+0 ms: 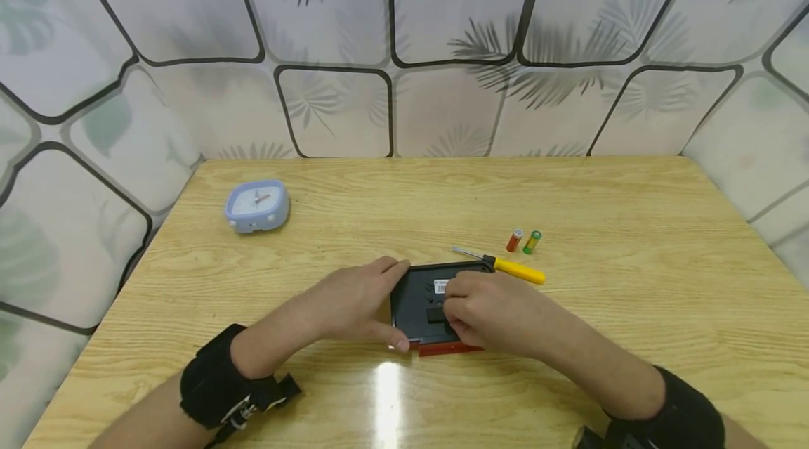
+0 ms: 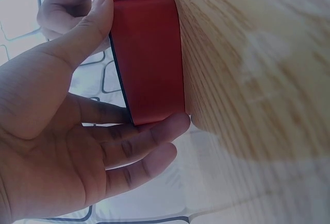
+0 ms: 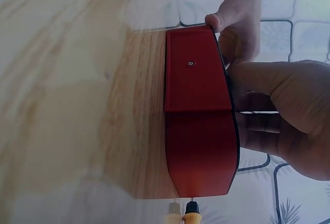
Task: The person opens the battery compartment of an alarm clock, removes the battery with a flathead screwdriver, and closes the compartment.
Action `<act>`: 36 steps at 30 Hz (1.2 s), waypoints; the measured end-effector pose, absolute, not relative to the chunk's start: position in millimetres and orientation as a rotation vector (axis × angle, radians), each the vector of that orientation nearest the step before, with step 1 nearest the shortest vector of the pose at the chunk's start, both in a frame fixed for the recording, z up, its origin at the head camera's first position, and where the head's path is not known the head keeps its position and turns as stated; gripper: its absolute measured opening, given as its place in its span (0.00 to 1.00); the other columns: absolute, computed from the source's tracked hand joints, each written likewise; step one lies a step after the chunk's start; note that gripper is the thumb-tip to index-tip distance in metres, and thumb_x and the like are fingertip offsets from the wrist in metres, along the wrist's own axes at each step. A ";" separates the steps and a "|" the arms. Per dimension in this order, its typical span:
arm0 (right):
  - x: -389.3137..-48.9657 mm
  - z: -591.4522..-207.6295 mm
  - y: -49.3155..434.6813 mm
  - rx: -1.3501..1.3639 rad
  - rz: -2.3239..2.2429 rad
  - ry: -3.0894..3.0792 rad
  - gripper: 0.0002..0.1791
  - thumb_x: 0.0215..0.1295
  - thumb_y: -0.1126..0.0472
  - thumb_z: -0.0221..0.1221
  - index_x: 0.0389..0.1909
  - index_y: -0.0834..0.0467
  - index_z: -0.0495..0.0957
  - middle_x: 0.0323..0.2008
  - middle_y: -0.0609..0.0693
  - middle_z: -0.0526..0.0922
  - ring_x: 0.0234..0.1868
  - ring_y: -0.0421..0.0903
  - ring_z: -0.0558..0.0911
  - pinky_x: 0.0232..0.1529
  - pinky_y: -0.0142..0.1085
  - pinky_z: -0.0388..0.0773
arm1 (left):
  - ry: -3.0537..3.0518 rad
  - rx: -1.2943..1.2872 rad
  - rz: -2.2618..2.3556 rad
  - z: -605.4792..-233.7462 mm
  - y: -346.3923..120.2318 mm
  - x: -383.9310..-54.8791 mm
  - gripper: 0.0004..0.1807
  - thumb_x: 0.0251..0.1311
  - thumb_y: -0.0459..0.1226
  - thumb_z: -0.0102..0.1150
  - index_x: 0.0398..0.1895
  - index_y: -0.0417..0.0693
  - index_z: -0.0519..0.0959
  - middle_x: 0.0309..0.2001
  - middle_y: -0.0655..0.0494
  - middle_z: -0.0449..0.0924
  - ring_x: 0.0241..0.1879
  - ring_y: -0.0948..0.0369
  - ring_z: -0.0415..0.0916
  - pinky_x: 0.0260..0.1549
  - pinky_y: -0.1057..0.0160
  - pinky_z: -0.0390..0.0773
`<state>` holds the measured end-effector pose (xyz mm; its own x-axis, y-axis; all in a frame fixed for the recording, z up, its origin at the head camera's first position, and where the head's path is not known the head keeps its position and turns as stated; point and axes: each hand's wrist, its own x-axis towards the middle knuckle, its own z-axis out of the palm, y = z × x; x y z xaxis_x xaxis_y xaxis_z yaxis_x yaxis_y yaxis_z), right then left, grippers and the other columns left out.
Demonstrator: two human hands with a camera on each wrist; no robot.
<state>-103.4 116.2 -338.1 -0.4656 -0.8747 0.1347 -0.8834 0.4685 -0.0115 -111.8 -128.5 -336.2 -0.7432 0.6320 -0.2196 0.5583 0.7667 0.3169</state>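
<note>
A box-shaped device with a black back [image 1: 413, 298] and red sides [image 2: 149, 59] lies back side up on the table. My left hand [image 1: 360, 301] grips its left end, thumb at the near edge and fingers at the far edge. Over the back, my right hand [image 1: 489, 312] has its fingers curled against the surface, beside a dark rectangular part [image 1: 436, 315]. Whether those fingertips pinch anything is hidden. A white barcode label [image 1: 440, 286] shows on the back. In the right wrist view, a screw [image 3: 191, 63] sits in the red near side.
A yellow-handled screwdriver [image 1: 518, 270] lies just beyond the device, its shaft pointing left. Farther back to the right stand a red battery [image 1: 515, 241] and a green-and-yellow battery [image 1: 532, 242]. A light-blue clock [image 1: 258, 206] is at the back left of the wooden table [image 1: 632, 259].
</note>
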 end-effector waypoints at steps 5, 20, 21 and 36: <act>-103.1 -335.3 118.1 1.536 0.240 -2.701 0.06 0.58 0.60 0.71 0.26 0.48 0.84 0.29 0.39 0.78 0.34 0.36 0.74 0.42 0.29 0.80 | 2.649 0.909 0.326 -335.8 -128.2 -111.2 0.64 0.44 0.67 0.70 0.76 0.37 0.57 0.71 0.44 0.65 0.63 0.50 0.74 0.57 0.53 0.78; -105.8 -341.0 113.4 1.381 0.532 -2.863 0.12 0.56 0.61 0.71 0.19 0.46 0.79 0.25 0.36 0.73 0.28 0.33 0.70 0.34 0.29 0.76 | 2.642 0.902 0.343 -335.5 -128.3 -111.4 0.63 0.45 0.67 0.69 0.76 0.37 0.57 0.72 0.44 0.65 0.63 0.49 0.73 0.59 0.52 0.77; -106.9 -341.4 113.1 1.367 0.580 -2.887 0.13 0.56 0.62 0.71 0.19 0.45 0.79 0.24 0.36 0.73 0.27 0.32 0.70 0.32 0.28 0.75 | 2.643 0.901 0.346 -335.6 -128.3 -111.6 0.63 0.45 0.66 0.70 0.76 0.37 0.58 0.72 0.43 0.65 0.63 0.49 0.73 0.59 0.52 0.77; -110.8 -342.9 114.5 1.323 0.720 -2.974 0.14 0.56 0.60 0.72 0.19 0.44 0.78 0.25 0.35 0.72 0.26 0.32 0.70 0.29 0.26 0.73 | 2.645 0.922 0.365 -339.4 -128.7 -111.6 0.69 0.37 0.69 0.73 0.76 0.36 0.56 0.68 0.43 0.66 0.58 0.51 0.76 0.55 0.53 0.79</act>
<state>-110.8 114.5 -342.9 -0.6695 -0.7428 -0.0005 -0.6603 0.5955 -0.4576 -111.6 -128.7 -339.4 -0.7426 0.6362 -0.2095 0.5555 0.7597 0.3380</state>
